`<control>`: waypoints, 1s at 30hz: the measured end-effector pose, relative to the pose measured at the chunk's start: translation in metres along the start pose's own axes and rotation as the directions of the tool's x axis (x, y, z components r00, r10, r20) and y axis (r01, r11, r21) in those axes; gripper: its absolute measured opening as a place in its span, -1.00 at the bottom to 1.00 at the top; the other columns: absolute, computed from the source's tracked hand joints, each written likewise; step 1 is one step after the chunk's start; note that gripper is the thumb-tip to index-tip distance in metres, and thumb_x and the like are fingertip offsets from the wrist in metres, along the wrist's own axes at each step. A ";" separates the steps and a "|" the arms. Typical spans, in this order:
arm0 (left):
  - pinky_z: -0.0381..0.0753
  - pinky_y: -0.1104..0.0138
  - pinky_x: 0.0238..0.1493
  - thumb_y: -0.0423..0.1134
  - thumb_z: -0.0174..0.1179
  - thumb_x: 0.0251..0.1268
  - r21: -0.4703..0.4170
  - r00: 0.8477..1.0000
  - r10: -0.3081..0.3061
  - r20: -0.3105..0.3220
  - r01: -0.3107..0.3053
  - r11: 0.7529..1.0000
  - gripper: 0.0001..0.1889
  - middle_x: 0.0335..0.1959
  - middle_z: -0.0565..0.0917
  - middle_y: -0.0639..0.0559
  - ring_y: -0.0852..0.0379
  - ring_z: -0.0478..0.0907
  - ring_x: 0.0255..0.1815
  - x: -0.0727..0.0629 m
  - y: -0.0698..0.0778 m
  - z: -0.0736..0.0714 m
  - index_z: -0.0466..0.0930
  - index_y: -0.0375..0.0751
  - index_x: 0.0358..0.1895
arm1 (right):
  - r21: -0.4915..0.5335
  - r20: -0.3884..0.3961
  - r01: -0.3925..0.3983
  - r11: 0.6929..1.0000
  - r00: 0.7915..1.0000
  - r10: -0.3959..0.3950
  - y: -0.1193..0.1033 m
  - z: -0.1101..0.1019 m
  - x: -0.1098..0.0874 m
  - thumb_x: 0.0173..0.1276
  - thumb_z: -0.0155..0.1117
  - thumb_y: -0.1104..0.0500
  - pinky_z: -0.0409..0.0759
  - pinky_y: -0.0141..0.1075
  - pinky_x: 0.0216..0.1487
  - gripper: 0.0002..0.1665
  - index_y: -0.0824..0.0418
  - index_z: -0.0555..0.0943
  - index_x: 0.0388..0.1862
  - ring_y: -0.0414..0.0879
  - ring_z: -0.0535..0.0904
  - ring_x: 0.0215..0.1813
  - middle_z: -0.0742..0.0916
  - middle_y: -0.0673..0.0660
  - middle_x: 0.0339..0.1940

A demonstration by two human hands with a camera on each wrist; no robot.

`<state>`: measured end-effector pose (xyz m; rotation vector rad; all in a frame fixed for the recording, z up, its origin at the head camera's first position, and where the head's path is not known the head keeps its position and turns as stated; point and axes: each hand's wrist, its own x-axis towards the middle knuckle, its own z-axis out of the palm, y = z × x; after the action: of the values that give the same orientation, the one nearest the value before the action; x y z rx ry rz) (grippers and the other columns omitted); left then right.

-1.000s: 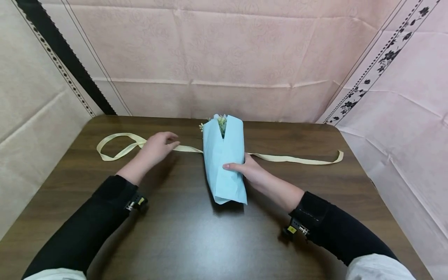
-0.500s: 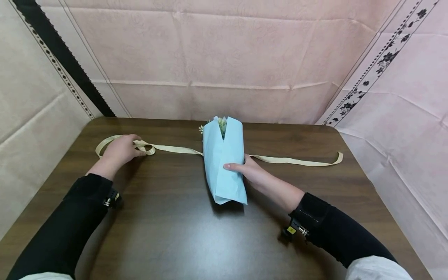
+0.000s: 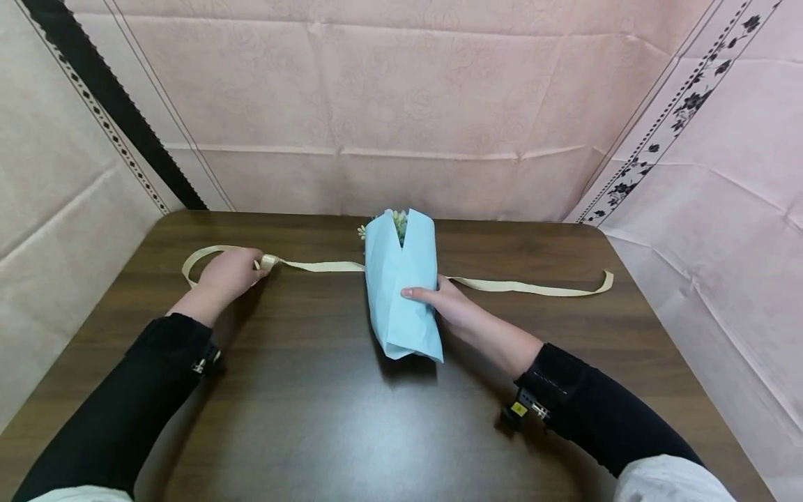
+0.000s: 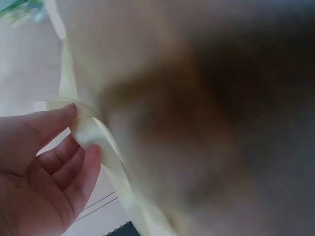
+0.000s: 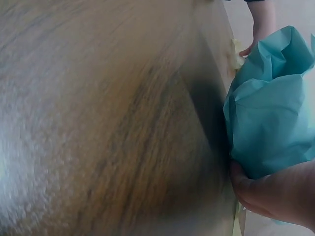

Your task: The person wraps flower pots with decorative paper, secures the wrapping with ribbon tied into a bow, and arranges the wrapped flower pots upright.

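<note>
A bouquet (image 3: pixel 401 307) wrapped in light blue paper lies at the middle of the table, its flowers (image 3: pixel 400 222) showing at the far end. My right hand (image 3: pixel 448 301) holds the wrap from the right side, thumb on top; its other fingers are hidden behind the paper. A cream ribbon (image 3: pixel 326 266) passes beneath the bouquet and stretches out to both sides. On the left, my left hand (image 3: pixel 228 275) pinches the ribbon where it folds over. In the left wrist view the ribbon (image 4: pixel 91 132) runs between the thumb and the fingers.
The brown wooden table (image 3: pixel 326 432) has rounded far corners. Behind it hangs a pale pink cloth (image 3: pixel 414 90), with patterned cloth (image 3: pixel 696 104) on the right. The ribbon's right tail (image 3: pixel 533 286) curls up at its end.
My left hand has moved left along the ribbon, then slightly back right, and now pinches it; the ribbon's left stretch has straightened. My right hand and the bouquet stay nearly still.
</note>
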<state>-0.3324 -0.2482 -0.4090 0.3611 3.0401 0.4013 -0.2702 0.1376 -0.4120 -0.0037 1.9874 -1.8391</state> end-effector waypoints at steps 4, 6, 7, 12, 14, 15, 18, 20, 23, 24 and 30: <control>0.35 0.12 -0.38 -0.33 0.14 0.39 -0.101 0.996 -0.003 -0.094 -0.006 0.995 -0.85 -0.46 0.56 -0.11 -0.07 0.41 -0.46 -0.009 0.002 -0.017 0.48 -0.29 -0.37 | 0.028 0.008 -0.021 0.999 1.000 0.021 0.000 0.000 0.000 0.27 0.35 0.05 0.35 -0.13 0.18 -0.24 0.20 0.24 0.35 0.01 0.47 0.13 0.54 0.18 0.15; 0.33 0.11 -0.37 -0.33 0.13 0.40 -0.131 0.989 -0.006 -0.145 -0.013 0.991 -0.87 -0.46 0.54 -0.12 -0.08 0.41 -0.45 -0.014 0.005 -0.027 0.49 -0.30 -0.34 | 0.050 0.016 -0.024 0.998 1.000 0.023 -0.001 -0.001 0.000 0.28 0.33 0.05 0.39 -0.14 0.15 -0.26 0.20 0.25 0.34 0.00 0.50 0.10 0.56 0.18 0.12; 0.32 0.11 -0.37 -0.33 0.13 0.40 -0.149 0.987 -0.004 -0.162 -0.021 0.989 -0.88 -0.45 0.55 -0.12 -0.08 0.41 -0.44 -0.017 0.006 -0.032 0.51 -0.31 -0.32 | 0.068 0.019 -0.026 0.997 1.000 0.025 -0.001 -0.001 0.000 0.29 0.31 0.05 0.41 -0.15 0.13 -0.29 0.20 0.26 0.33 0.00 0.51 0.08 0.57 0.18 0.11; 0.27 0.16 -0.44 -0.29 0.14 0.43 -0.211 0.980 0.009 -0.197 -0.051 0.976 -0.81 -0.54 0.48 -0.07 -0.03 0.35 -0.51 -0.030 0.015 -0.051 0.50 -0.28 -0.39 | 0.141 0.009 -0.042 0.989 0.999 0.041 -0.003 -0.001 -0.002 0.31 0.24 0.06 0.45 -0.20 0.08 -0.38 0.23 0.30 0.28 -0.05 0.55 -0.01 0.60 0.14 0.03; 0.26 0.18 -0.47 -0.26 0.14 0.44 -0.217 0.979 0.009 -0.202 -0.053 0.975 -0.76 -0.58 0.43 -0.04 0.00 0.31 -0.54 -0.035 0.019 -0.057 0.46 -0.25 -0.44 | 0.158 0.000 -0.046 0.986 0.999 0.046 -0.005 0.000 -0.003 0.31 0.24 0.06 0.44 -0.21 0.08 -0.40 0.24 0.32 0.25 -0.06 0.56 -0.02 0.61 0.13 0.01; 0.26 0.19 -0.48 -0.25 0.13 0.44 -0.215 0.978 0.009 -0.207 -0.054 0.975 -0.75 -0.59 0.42 -0.03 0.01 0.30 -0.55 -0.038 0.020 -0.060 0.45 -0.23 -0.45 | 0.163 -0.005 -0.046 0.986 0.999 0.047 -0.006 0.001 -0.003 0.30 0.24 0.06 0.44 -0.21 0.08 -0.41 0.24 0.33 0.24 -0.06 0.56 -0.02 0.61 0.13 0.00; 0.27 0.19 -0.50 -0.22 0.13 0.45 -0.219 0.972 0.011 -0.235 -0.064 0.974 -0.75 -0.56 0.48 -0.03 0.01 0.32 -0.55 -0.046 0.023 -0.068 0.49 -0.21 -0.46 | 0.164 -0.005 -0.045 0.985 0.999 0.046 -0.009 0.005 -0.003 0.29 0.25 0.06 0.44 -0.21 0.07 -0.44 0.24 0.37 0.20 -0.06 0.56 -0.04 0.62 0.12 -0.02; 0.28 0.19 -0.51 -0.22 0.12 0.45 -0.218 0.965 0.012 -0.262 -0.071 0.973 -0.76 -0.53 0.53 -0.05 0.00 0.32 -0.54 -0.051 0.023 -0.074 0.53 -0.22 -0.43 | 0.163 -0.002 -0.051 0.985 0.999 0.052 -0.011 0.007 -0.003 0.29 0.26 0.07 0.44 -0.20 0.07 -0.46 0.23 0.38 0.18 -0.06 0.56 -0.05 0.62 0.12 -0.03; 0.30 0.22 -0.51 -0.21 0.10 0.46 -0.224 0.955 -0.011 -0.296 -0.059 0.973 -0.78 -0.45 0.60 -0.11 0.01 0.36 -0.50 -0.058 0.018 -0.083 0.59 -0.28 -0.32 | 0.164 0.001 -0.072 0.984 0.997 0.073 -0.012 0.009 -0.006 0.28 0.26 0.08 0.44 -0.21 0.07 -0.46 0.24 0.38 0.18 -0.07 0.56 -0.06 0.62 0.11 -0.05; 0.31 0.23 -0.51 -0.20 0.09 0.46 -0.230 0.951 -0.023 -0.307 -0.051 0.972 -0.77 -0.43 0.61 -0.14 0.01 0.38 -0.47 -0.061 0.016 -0.086 0.60 -0.30 -0.28 | 0.164 -0.002 -0.082 0.983 0.997 0.083 -0.013 0.010 -0.007 0.28 0.26 0.07 0.45 -0.22 0.06 -0.46 0.24 0.39 0.17 -0.07 0.56 -0.07 0.62 0.11 -0.06; 0.32 0.31 -0.49 -0.12 0.08 0.47 -0.275 0.940 -0.066 -0.335 -0.031 0.961 -0.70 -0.35 0.64 -0.21 0.10 0.40 -0.42 -0.074 0.013 -0.101 0.62 -0.34 -0.14 | 0.188 0.007 -0.103 0.977 0.995 0.104 -0.013 0.017 -0.008 0.29 0.26 0.06 0.47 -0.23 0.03 -0.49 0.24 0.41 0.15 -0.08 0.58 -0.10 0.63 0.10 -0.08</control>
<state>-0.2659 -0.2786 -0.3069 0.2701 3.2416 0.9724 -0.2616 0.1223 -0.3973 0.1559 1.7727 -1.9512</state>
